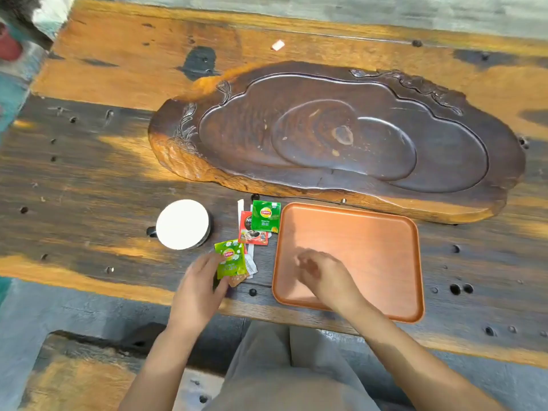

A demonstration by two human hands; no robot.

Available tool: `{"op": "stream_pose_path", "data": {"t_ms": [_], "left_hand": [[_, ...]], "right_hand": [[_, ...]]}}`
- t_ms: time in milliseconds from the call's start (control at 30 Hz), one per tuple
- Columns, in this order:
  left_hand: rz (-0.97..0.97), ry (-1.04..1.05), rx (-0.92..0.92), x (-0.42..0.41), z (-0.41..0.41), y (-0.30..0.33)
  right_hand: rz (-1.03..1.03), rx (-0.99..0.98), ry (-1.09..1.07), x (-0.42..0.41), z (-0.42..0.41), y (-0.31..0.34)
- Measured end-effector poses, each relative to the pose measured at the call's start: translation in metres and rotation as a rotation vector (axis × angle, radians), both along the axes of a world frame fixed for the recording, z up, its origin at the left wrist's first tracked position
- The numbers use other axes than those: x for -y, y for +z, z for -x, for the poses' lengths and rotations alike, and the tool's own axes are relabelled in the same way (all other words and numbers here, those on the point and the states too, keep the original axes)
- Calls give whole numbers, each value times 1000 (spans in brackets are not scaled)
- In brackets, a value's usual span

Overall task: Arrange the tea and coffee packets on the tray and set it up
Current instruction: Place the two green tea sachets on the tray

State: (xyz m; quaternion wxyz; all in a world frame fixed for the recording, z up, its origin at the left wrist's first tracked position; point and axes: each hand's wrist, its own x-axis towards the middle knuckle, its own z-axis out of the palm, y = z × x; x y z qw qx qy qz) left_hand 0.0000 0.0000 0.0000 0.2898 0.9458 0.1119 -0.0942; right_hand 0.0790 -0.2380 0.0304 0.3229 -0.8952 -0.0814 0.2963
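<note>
An orange-brown rectangular tray (370, 232) lies bare near the table's front edge. Left of it sits a pile of packets: a dark green Lipton tea packet (266, 216), a red Nescafé coffee packet (252, 232) and white stick sachets (240, 207). My left hand (198, 292) grips a light green Lipton tea packet (230, 259) with an orange packet (237, 280) under it, just above the table. My right hand (323, 277) hovers blurred over the tray's near left part, fingers loosely curled, nothing in it.
A mug (183, 224), white inside with a dark handle, stands left of the packets. A large carved dark wooden tea board (341, 134) lies behind the tray. A small white scrap (278, 45) lies farther back. My lap is at the table's front edge.
</note>
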Motion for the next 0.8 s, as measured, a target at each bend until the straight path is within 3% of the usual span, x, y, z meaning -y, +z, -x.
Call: {"op": "stream_pose_path", "data": {"t_ms": [200, 267, 333, 433, 533, 700, 800], "left_hand": [[-126, -210, -38, 12, -8, 5], [-149, -216, -64, 16, -7, 8], [-155, -115, -135, -7, -6, -42], [-152, -143, -97, -8, -5, -41], [-140, -178, -6, -8, -7, -35], [-90, -109, 124, -7, -3, -29], [-51, -31, 187, -5, -2, -17]], "right_hand": [[111, 438, 192, -45, -40, -11], [180, 421, 276, -45, -48, -19], [204, 437, 369, -80, -64, -80], [251, 473, 445, -78, -64, -86], [207, 587, 425, -73, -65, -81], [114, 575, 262, -72, -61, -78], [-45, 593, 117, -67, -60, -63]]}}
